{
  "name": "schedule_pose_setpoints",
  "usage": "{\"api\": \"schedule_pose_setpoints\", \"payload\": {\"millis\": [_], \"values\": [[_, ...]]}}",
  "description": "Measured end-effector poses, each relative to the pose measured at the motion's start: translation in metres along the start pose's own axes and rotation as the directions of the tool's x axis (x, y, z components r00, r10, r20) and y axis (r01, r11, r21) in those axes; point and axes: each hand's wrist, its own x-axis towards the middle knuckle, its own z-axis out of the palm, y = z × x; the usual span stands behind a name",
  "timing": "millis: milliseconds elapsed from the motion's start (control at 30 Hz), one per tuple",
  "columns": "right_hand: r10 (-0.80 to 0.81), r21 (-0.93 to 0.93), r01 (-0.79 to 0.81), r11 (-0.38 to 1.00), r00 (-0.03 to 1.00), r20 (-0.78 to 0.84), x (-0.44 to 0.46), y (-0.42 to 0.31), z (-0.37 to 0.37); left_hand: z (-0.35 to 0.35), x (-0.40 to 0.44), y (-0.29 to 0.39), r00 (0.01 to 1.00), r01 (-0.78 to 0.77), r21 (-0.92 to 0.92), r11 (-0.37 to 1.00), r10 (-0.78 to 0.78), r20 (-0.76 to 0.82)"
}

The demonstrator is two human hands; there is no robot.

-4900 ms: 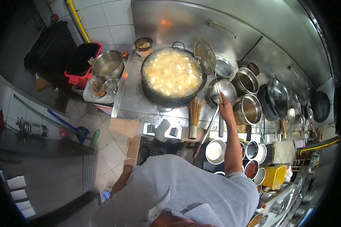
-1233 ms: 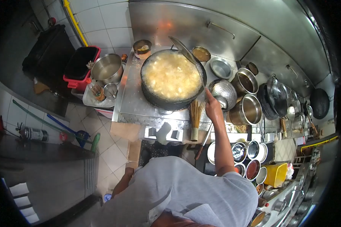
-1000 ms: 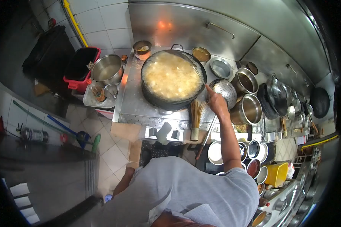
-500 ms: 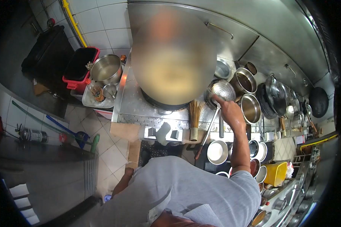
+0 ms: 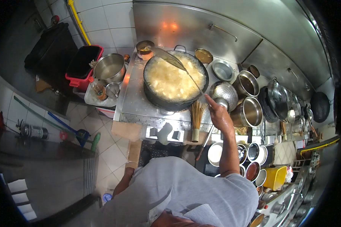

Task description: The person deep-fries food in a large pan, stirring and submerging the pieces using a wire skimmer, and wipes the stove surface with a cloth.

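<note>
Skimmer (image 5: 171,59) is gripped over frying pot (image 5: 155,100) by closed right hand (image 5: 220,115), likely stirring step, steady tilt needed; left hand (image 5: 128,171) unreadable.

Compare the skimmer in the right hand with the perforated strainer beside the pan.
Place: the skimmer is held by the right hand, its head over the pan; the perforated strainer sits beside the pan, not held.
Tone: the skimmer's head is dull and dark; the perforated strainer is bright silver.
Shape: the skimmer's head looks flatter; the perforated strainer looks more bowl-like.
Shared: both have broad, roundish heads.
</note>
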Motion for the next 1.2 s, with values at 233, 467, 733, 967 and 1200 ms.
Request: {"api": "schedule_pose_setpoints", "payload": {"millis": [233, 467, 733, 967, 1200], "values": [[0.087, 0.085, -0.100, 0.991, 0.986, 0.139, 0.017, 0.007, 0.063, 0.005, -0.004, 0.000, 0.983, -0.111, -0.075, 0.991, 0.098, -0.156], [-0.018, 0.227, 0.015, 0.974, 1.000, 0.012, 0.006, -0.004, 0.074, 0.003, 0.002, 0.004, 0.999, -0.033, 0.123, 0.992, 0.035, -0.016], [0.115, 0.290, -0.164, 0.943, 0.977, 0.180, -0.028, -0.002, 0.046, -0.025, -0.008, 0.020, 0.931, 0.365, -0.381, 0.850, -0.328, 0.160], [0.103, 0.406, -0.169, 0.898, 0.978, 0.180, -0.055, 0.021, 0.063, -0.014, 0.004, 0.008, 0.992, 0.028, 0.092, 0.995, -0.039, 0.119], [0.061, 0.412, -0.111, 0.904, 0.989, 0.133, -0.061, 0.024, 0.077, -0.032, 0.026, 0.004, 0.986, 0.081, 0.028, 0.996, -0.084, 0.146]]}}
